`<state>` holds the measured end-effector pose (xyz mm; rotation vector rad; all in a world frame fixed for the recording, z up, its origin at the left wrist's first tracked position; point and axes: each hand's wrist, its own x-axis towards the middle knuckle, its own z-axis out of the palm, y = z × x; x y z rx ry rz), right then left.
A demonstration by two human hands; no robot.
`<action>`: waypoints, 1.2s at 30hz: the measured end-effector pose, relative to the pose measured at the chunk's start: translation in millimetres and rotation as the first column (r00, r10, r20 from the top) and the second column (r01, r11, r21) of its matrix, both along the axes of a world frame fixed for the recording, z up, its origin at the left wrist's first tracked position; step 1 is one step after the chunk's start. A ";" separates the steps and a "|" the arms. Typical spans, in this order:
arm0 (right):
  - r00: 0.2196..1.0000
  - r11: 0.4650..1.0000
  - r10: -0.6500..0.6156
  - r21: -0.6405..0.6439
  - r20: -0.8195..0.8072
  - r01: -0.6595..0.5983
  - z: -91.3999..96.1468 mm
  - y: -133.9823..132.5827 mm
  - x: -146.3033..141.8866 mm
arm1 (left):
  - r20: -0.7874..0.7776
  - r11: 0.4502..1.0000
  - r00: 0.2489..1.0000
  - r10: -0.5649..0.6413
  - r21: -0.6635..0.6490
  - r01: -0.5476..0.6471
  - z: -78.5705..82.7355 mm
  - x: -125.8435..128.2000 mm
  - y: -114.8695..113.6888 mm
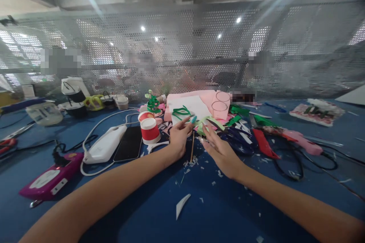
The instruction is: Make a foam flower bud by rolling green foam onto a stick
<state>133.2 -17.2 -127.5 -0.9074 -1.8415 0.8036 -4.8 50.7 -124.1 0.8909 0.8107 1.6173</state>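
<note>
My left hand (pixel 179 139) is over scraps at the middle of the table, fingers stretched forward, with no held thing visible. Just beyond its fingertips, a dark green looped strip (pixel 181 111) lies on a white sheet (pixel 196 106). My right hand (pixel 224 152) has its fingers extended and apart. Its fingertips reach the light green paper pieces (pixel 218 123); whether they press on them I cannot tell. Between my hands lies a thin wooden stick (pixel 192 147). Pink sheets (pixel 212 98) with drawn circles are behind.
Left: a red-and-white paper cup (pixel 150 131), a black phone (pixel 129 144), a white power bank (pixel 105 145) with cable, and a purple power strip (pixel 53 178). Right: a red-handled cutter (pixel 264 144), a pink glue gun (pixel 303 143) and cords. Paper scraps litter the blue table (pixel 154 205).
</note>
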 end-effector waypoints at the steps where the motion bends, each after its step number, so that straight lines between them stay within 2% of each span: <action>1: 0.999 0.999 0.017 -0.040 -0.029 -0.018 -1.6 2.2 0.0 | -0.008 1.000 1.000 -0.009 0.005 0.009 0.9 0.6 -1.1; 6: 0.989 0.982 0.018 -0.183 -0.148 -0.046 -3.9 9.3 1.3 | -0.048 0.999 0.998 -0.032 0.011 0.032 4.8 3.0 -6.1; 12: 0.991 0.967 0.004 -0.250 -0.134 -0.037 -7.2 11.6 -1.8 | -0.070 0.998 0.996 -0.059 -0.005 0.058 4.0 4.3 -7.7; 16: 0.992 0.983 -0.043 -0.181 -0.122 0.020 -5.5 10.7 -1.6 | -0.065 0.997 0.995 -0.072 -0.007 0.072 2.5 4.8 -5.5; 21: 0.972 0.972 -0.234 -0.010 0.022 0.234 0.9 3.1 -2.6 | -0.018 0.998 0.998 -0.067 -0.007 0.066 -0.7 3.8 0.1; 28: 0.980 0.980 -0.196 -0.029 0.016 0.197 1.3 -0.6 -4.6 | -0.004 0.985 0.986 -0.165 0.042 0.165 -3.1 5.4 -1.1; 32: 0.967 0.967 -0.254 0.007 0.038 0.253 1.1 0.7 -2.1 | -0.051 0.987 0.987 -0.150 0.059 0.153 -1.8 6.3 -3.9; 36: 0.973 0.973 -0.231 0.019 0.023 0.231 0.9 -4.3 -4.5 | -0.073 0.988 0.990 -0.121 0.086 0.127 -1.3 6.4 -5.1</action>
